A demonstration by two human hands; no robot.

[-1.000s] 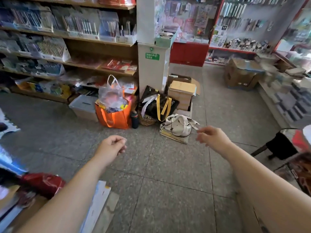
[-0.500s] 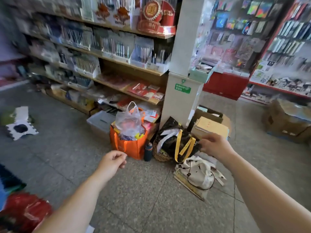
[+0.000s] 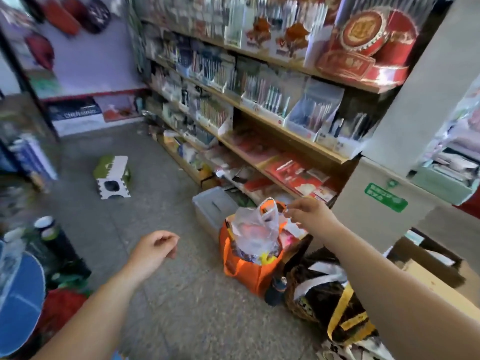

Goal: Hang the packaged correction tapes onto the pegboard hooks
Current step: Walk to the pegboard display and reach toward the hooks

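Note:
My left hand (image 3: 153, 252) hangs over the grey floor, fingers loosely curled, holding nothing. My right hand (image 3: 307, 213) reaches out above the orange bag (image 3: 249, 271), its fingers apart, close to the handle of the clear plastic bag (image 3: 255, 232) that sticks out of it. I cannot tell if the fingers touch the handle. No packaged correction tapes and no pegboard hooks can be made out; the picture is blurred.
Wooden shelves (image 3: 272, 120) with pen boxes run along the right. A white pillar (image 3: 405, 141) stands behind the bags. A grey plastic box (image 3: 213, 206), a dark bottle (image 3: 276, 289), a black-and-yellow bag (image 3: 335, 302) and a cardboard box (image 3: 436, 279) sit on the floor. A small stool (image 3: 113, 178) lies further left.
The view has swung left and up along the shelves. My right hand moved from over the black-and-yellow bag to over the orange bag. My left hand stayed loosely curled.

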